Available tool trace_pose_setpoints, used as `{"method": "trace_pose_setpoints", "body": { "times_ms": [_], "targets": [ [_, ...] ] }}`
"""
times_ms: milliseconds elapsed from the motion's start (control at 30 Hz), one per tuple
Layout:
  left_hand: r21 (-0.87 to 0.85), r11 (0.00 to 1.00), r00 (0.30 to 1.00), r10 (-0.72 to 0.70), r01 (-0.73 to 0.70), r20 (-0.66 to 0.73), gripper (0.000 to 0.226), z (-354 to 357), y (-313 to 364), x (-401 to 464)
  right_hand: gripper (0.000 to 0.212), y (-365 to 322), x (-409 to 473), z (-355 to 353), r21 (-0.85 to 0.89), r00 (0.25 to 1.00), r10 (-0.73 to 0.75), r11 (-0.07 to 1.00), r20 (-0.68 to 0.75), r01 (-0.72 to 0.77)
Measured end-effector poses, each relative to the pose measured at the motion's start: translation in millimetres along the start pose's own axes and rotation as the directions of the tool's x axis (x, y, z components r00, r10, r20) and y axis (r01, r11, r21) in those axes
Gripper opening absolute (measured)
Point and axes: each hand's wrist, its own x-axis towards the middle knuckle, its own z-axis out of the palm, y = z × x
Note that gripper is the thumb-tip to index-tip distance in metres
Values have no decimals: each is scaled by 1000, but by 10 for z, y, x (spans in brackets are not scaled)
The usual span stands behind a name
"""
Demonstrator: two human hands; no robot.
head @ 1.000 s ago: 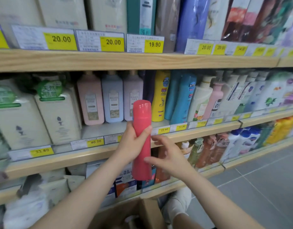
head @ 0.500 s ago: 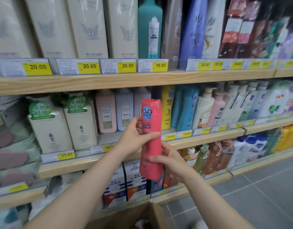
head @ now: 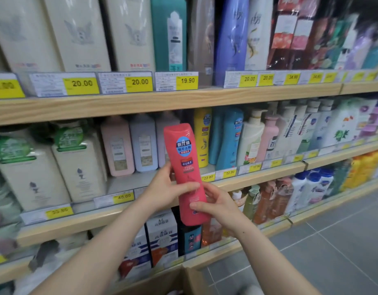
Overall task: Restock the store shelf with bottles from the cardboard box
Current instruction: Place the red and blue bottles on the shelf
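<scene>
Both hands are together on the red bottle [head: 189,173], centre of the frame, in front of the middle shelf [head: 258,174]. The left hand [head: 164,188] grips it from the left side at mid height, w/ the thumb across the front. The right hand [head: 215,204] holds the lower part from the right, thumb on the front near the bottom. The bottle is nearly upright, top leaning a little to the left, label facing the camera. It is not on the shelf yet. The box [head: 162,282] shows only as a cardboard edge at bottom centre.

Risks, as I judge them: the free gap seems to be between the pale bottles [head: 130,143] and the yellow bottle [head: 202,137], and it looks narrow. If the red bottle goes in tilted, it can knock a neighbour over, or push one back. The grip is low on a tall, smooth bottle, so the top may swing and hit the shelf above [head: 162,103]. Also, a base set too near the front edge could tip off toward the floor.

Vs 0.5 s ago: the bottle is a bit lower and more to the right in the frame, and the left hand slid down from the upper part to the middle. The label was already turned forward; 1 s ago only the plain back showed.
</scene>
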Motion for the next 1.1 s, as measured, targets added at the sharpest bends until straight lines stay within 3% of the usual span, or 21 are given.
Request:
{"method": "trace_pose_setpoints", "body": {
  "times_ms": [67, 167, 267, 367, 467, 667, 867, 1100],
  "targets": [
    [-3, 1000, 997, 16, -16, 73, 50, 19, -50, 67, 59, 8, 39, -46, 47, 999, 17, 999, -38, -15],
    [-5, 997, 997, 77, -77, -8, 50, 141, -37, 255, 50, -7, 147, -170, 20, 987, -1, 1000, -161, 4],
    [52, 985, 982, 170, -166, -88, 52, 284, 6, 495, 43, -31, 271, -428, -121, 925, -96, 991, -368, 55],
    [155, 962, 967, 240, -224, -89, 52, 378, 36, 722, 38, 58, 328, -751, -384, 839, -220, 923, -498, 15],
    [204, 944, 954, 284, -260, -96, 58, 469, -13, 926, 40, 202, 404, -987, -594, 810, -328, 804, -486, -31],
    [274, 926, 949, 298, -261, -102, 57, 575, -206, 1221, 41, 432, 593, -1136, -767, 835, -359, 632, -418, -112],
    [331, 935, 981, 169, -130, -91, 62, 607, -408, 1414, 43, 468, 602, -1161, -763, 834, -370, 640, -410, -91],
    [310, 947, 989, 115, -81, -92, 61, 631, -431, 1507, 42, 459, 643, -1122, -738, 810, -369, 665, -455, -112]
  ]
}}
